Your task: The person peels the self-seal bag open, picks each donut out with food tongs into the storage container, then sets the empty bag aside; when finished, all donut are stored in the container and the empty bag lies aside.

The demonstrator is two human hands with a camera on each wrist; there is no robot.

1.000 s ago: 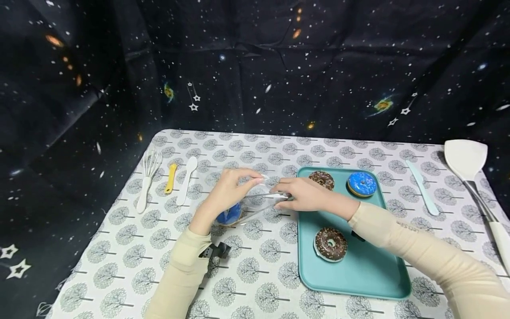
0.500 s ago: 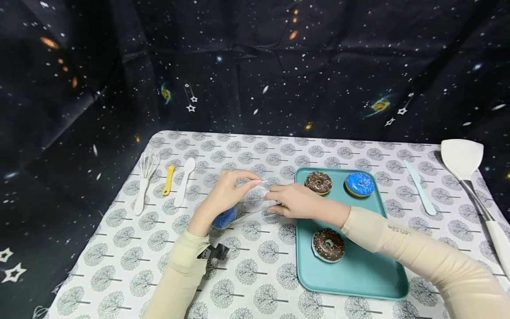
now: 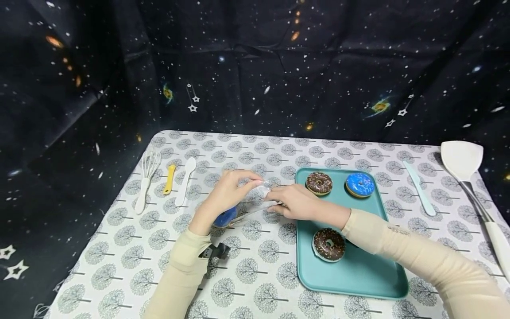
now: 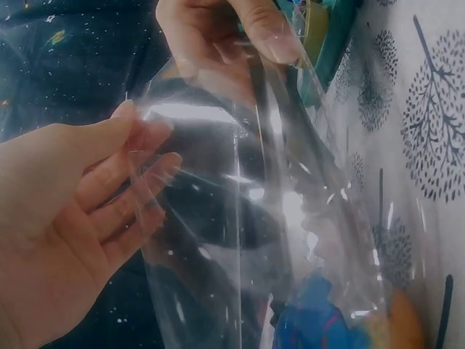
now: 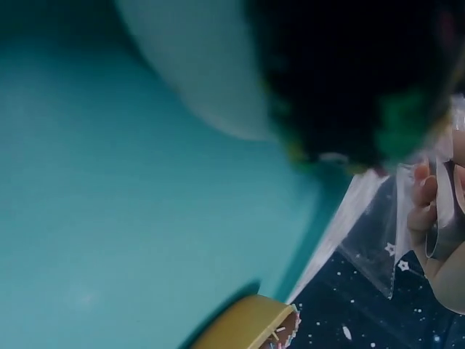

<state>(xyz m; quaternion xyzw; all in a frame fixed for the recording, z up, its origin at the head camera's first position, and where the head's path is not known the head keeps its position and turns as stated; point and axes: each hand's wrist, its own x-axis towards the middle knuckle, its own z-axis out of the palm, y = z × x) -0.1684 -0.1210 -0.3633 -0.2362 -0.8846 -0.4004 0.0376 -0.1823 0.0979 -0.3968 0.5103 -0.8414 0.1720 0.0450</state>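
Note:
A clear plastic bag (image 4: 211, 218) is stretched between the two hands left of the tray. My left hand (image 3: 227, 192) pinches its rim between thumb and index finger, the other fingers spread behind the film in the left wrist view. On the opposite side, my right hand (image 3: 292, 201) holds the bag's edge, thumb outside and fingers behind the plastic. Low in the bag sits a blue-iced donut (image 4: 312, 316), partly hidden by the left wrist in the head view. The right forearm crosses over the teal tray (image 3: 358, 279).
On the tray lie two chocolate donuts (image 3: 329, 245) and another blue donut (image 3: 360, 184). At left are a whisk (image 3: 146, 181), a yellow handled tool (image 3: 169, 179) and a white spoon (image 3: 185, 181). A pale blue knife (image 3: 419, 188) and a white spatula (image 3: 462, 160) lie right.
My right hand has moved left and slightly nearer, closer to the left hand, narrowing the bag's mouth. More of the far chocolate donut shows. The left hand stays almost in place.

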